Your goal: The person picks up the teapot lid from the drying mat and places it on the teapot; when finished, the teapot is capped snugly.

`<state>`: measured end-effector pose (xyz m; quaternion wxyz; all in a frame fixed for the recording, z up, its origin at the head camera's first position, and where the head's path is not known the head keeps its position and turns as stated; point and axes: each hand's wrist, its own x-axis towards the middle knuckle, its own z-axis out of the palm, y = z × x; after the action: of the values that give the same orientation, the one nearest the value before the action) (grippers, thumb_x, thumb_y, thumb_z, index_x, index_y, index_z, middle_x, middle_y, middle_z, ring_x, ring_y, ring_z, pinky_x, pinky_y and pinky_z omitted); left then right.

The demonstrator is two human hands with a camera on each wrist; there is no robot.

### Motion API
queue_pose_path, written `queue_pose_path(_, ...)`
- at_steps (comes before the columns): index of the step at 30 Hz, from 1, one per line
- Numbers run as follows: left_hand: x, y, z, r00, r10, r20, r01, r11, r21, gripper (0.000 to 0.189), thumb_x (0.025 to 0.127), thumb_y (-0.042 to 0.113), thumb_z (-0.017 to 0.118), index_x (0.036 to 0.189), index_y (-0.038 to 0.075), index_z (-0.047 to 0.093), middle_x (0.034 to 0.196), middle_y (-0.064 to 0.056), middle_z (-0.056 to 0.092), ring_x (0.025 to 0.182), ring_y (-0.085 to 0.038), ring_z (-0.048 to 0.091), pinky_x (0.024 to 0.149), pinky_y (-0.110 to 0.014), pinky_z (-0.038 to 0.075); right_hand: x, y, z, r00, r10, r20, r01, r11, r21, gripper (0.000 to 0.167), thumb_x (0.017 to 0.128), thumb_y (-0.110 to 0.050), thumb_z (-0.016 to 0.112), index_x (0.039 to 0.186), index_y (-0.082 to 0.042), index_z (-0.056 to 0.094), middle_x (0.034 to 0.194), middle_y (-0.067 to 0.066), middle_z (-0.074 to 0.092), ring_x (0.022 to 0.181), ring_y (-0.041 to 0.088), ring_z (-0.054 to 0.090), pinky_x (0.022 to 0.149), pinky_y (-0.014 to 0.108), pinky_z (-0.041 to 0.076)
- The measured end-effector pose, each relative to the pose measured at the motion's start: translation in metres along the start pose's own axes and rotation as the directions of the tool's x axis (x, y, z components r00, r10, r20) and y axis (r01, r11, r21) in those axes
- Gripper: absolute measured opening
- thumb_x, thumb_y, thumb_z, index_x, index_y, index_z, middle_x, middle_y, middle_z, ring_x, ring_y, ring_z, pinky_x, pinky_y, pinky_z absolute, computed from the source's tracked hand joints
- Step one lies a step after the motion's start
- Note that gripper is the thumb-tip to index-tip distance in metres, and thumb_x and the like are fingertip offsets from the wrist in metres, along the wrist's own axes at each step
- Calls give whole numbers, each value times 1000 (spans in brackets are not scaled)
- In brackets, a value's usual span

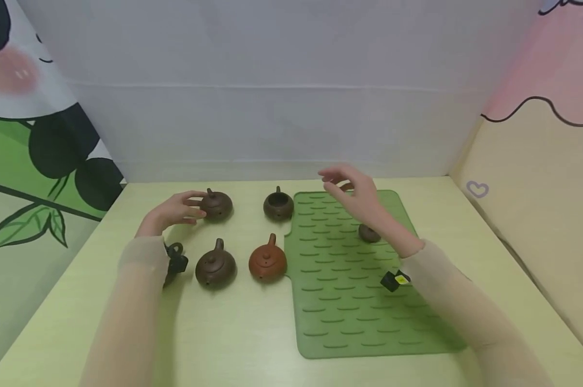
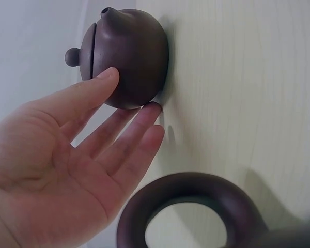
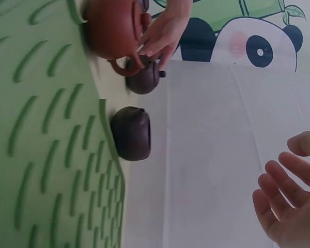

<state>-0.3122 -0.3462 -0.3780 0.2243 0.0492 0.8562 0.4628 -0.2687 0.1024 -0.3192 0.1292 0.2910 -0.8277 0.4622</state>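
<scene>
My left hand (image 1: 177, 208) reaches to the dark brown lidded teapot (image 1: 217, 206) at the back left. In the left wrist view, the thumb lies against that teapot's (image 2: 132, 54) side and the fingertips are at its lower body, loosely spread. A dark ring handle (image 2: 191, 181) stands below this hand. My right hand (image 1: 352, 193) hovers over the back of the green mat (image 1: 330, 322), fingers loosely bent, holding nothing. Below the right wrist, a small dark round lid (image 1: 369, 233) lies on the mat, partly covered by the forearm.
A lidless dark teapot (image 1: 278, 206) stands beside the mat's back left corner. Nearer are a reddish-brown teapot (image 1: 268, 263) and another dark teapot (image 1: 216, 269). One more ring handle (image 1: 175, 248) shows beside the left sleeve. A white wall (image 1: 272, 129) closes off the back.
</scene>
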Motion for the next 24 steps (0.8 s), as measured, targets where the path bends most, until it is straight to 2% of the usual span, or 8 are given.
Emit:
queue_pose_path(5, -2, 2, 2, 1000, 2, 6, -2, 1000, 3, 77, 98, 8, 58, 159, 5, 11, 160, -35, 13, 141, -50, 36, 112, -58, 41, -29, 20, -16, 999, 40, -32, -42, 998, -52, 30, 99, -17, 60, 129, -13, 64, 115, 7, 70, 102, 16, 64, 85, 30, 56)
queue_pose_path(8, -2, 3, 2, 1000, 4, -1, -4, 1000, 8, 76, 98, 8, 58, 159, 4, 12, 160, -35, 14, 141, -50, 35, 112, -58, 41, -42, 28, -25, 997, 67, -31, -70, 991, -115, 30, 100, -22, 59, 130, -15, 63, 116, 4, 70, 103, 15, 64, 85, 31, 56)
queue_pose_path(10, -3, 4, 2, 1000, 4, -2, -4, 1000, 15, 76, 98, 8, 58, 158, 4, 12, 160, -35, 14, 142, -50, 34, 112, -58, 41, -47, 32, -30, 998, 62, -21, -64, 989, -137, 31, 100, -20, 59, 129, -13, 63, 117, 6, 70, 103, 16, 64, 84, 31, 56)
queue_pose_path(14, -2, 9, -1, 1000, 0, 0, 0, 995, 97, 78, 97, 7, 58, 158, 1, 10, 159, -37, 13, 144, -52, 27, 112, -61, 39, -57, 40, -36, 999, 44, 14, -40, 981, -189, 30, 99, -15, 60, 129, -8, 63, 115, 9, 69, 103, 19, 63, 82, 33, 57)
queue_pose_path(17, -3, 21, -4, 1000, -1, -29, 6, 982, 191, 80, 96, 9, 59, 157, -1, 9, 159, -37, 12, 144, -54, 24, 113, -64, 36, -64, 47, -38, 998, 37, 50, -25, 975, -222, 32, 99, -13, 60, 130, -7, 62, 117, 10, 68, 106, 22, 63, 82, 38, 58)
queue_pose_path(20, -5, 41, -5, 995, 12, -103, 13, 970, 244, 78, 97, 13, 60, 158, 2, 12, 161, -33, 12, 145, -54, 20, 115, -65, 31, -70, 55, -40, 997, 30, 76, -11, 971, -239, 33, 98, -12, 61, 131, -7, 61, 121, 12, 67, 107, 26, 63, 82, 43, 58)
queue_pose_path(24, -7, 71, 2, 973, 94, -210, -34, 961, 275, 74, 97, 19, 62, 158, 11, 20, 163, -25, 19, 148, -48, 22, 116, -64, 29, -74, 62, -44, 994, 40, 98, -14, 967, -254, 34, 98, -13, 62, 131, -7, 60, 122, 12, 66, 107, 30, 64, 82, 44, 57)
